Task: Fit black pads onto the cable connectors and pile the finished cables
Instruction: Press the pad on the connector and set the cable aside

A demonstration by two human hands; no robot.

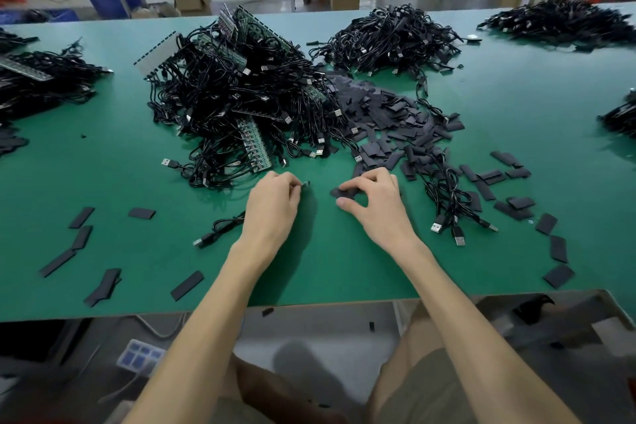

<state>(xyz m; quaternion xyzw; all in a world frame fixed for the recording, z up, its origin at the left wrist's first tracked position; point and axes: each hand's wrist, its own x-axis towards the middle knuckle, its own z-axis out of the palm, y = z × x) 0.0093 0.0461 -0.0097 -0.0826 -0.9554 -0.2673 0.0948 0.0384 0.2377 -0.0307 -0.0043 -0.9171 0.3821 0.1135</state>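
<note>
The left hand [272, 205] pinched the stiff silver connector [305, 183] of a light black cable [223, 225] while the right hand [377, 201] pinched a flat, probably limp black pad [341, 193], best gripped by its edges.

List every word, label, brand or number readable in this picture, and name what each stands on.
No text can be read anywhere.
On the circuit boards: any markings are too small.
On the cardboard boxes: blurred, no print legible.
On the USB plugs: no mark legible.
</note>
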